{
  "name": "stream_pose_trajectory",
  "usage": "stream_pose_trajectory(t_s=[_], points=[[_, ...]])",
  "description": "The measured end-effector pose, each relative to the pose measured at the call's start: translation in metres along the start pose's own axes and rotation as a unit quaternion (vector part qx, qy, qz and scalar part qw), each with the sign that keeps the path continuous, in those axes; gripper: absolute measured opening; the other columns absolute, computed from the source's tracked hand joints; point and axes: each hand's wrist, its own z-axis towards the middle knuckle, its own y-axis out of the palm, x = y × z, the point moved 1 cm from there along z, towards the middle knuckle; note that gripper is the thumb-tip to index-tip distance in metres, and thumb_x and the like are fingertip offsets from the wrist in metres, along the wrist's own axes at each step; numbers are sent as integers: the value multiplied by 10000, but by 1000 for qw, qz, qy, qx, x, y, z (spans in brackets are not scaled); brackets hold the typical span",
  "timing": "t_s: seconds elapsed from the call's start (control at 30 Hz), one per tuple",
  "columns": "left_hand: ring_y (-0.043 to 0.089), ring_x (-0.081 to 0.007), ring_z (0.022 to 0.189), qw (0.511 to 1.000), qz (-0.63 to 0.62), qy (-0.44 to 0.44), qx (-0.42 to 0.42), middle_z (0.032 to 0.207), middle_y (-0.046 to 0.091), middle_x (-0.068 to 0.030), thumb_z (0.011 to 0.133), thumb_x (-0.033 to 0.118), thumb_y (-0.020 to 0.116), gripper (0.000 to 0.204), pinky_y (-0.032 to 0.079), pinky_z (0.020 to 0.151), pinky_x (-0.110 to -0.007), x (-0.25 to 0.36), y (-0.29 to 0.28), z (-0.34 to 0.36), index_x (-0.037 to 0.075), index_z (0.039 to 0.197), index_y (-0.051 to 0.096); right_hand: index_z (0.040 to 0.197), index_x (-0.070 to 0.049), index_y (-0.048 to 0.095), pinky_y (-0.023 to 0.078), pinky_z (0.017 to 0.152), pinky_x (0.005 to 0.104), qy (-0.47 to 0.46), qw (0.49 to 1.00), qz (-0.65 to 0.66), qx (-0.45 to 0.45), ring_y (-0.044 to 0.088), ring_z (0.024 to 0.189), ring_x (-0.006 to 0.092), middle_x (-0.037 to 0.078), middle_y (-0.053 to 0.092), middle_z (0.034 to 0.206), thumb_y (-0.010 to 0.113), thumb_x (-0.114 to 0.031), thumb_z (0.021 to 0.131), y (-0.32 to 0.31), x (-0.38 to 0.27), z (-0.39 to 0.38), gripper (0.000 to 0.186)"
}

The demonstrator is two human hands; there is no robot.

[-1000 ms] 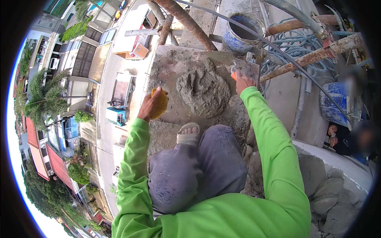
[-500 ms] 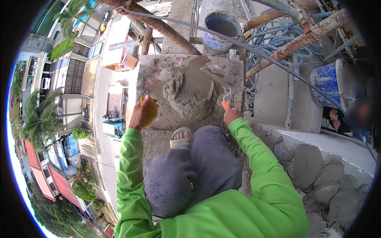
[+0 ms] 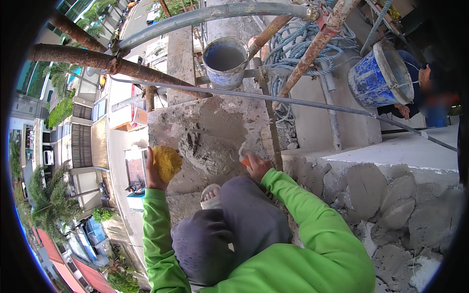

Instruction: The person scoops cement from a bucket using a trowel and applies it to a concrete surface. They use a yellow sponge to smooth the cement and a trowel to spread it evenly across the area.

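"Board (image 3: 161, 122) first: why is it under the mortar heap (image 3: 207, 154)?"

"Seemingly to carry the wet mix within easy reach of both hands; the heap lies low and spread on it."

"And the blue bucket (image 3: 225, 78)?"

"It stands beyond the heap, mouth up, probably to keep its grey contents in."

"Where is the yellow sponge (image 3: 167, 163)?"

"Left of the heap, in the left hand (image 3: 153, 172). Those fingers grip its outer side, a broad hold that suits such a bulky block; how far they reach underneath cannot be told."

"That leaves the orange-handled tool (image 3: 247, 160)."

"Right of the heap, in the right hand (image 3: 260, 168). The fingers are wrapped round its handle, likely for firm control; its working end is too small to make out."
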Motion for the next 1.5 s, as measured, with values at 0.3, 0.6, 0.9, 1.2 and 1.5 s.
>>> stream_pose_trajectory(t_s=[0.3,0.6,0.9,1.2,1.5], points=[[537,-319,1117,982,-10,66,-178,1199,543,-161,816,171,517,422,448,944,-458,44,111,85,18,1205,462,1178,-90,474,497,660,503,89,996,8,-13,633,724,400,200,648,788,592,-330,780,0,-9,-14,480],[366,-351,1282,956,240,148,-84,1401,309,-180,873,287,630,650,450,942,-534,69,222,163,47,1375,293,1222,-62,515,486,782,461,131,979,151,34,610,913,410,240,633,960,638,-352,766,-3,4,-38,555],[592,-296,1091,786,570,221,-95,1126,627,-199,808,443,678,605,460,923,-351,59,95,106,-47,1151,587,929,-21,555,464,542,305,250,850,456,-85,539,538,150,56,565,676,680,-221,756,-45,1,-20,293],[603,-239,1051,835,538,114,-22,1102,641,-172,862,379,646,515,454,916,-349,47,-11,-34,-35,1163,587,1080,-67,534,495,605,381,-100,979,72,160,646,747,323,142,643,843,693,-111,739,-94,-52,3,379],[609,-180,966,853,507,111,49,1042,656,-145,851,368,653,536,462,848,-295,46,-29,-85,-34,1195,567,1041,-62,582,515,690,436,34,998,-47,-40,653,801,348,167,663,869,652,-187,746,-31,-11,21,328]])
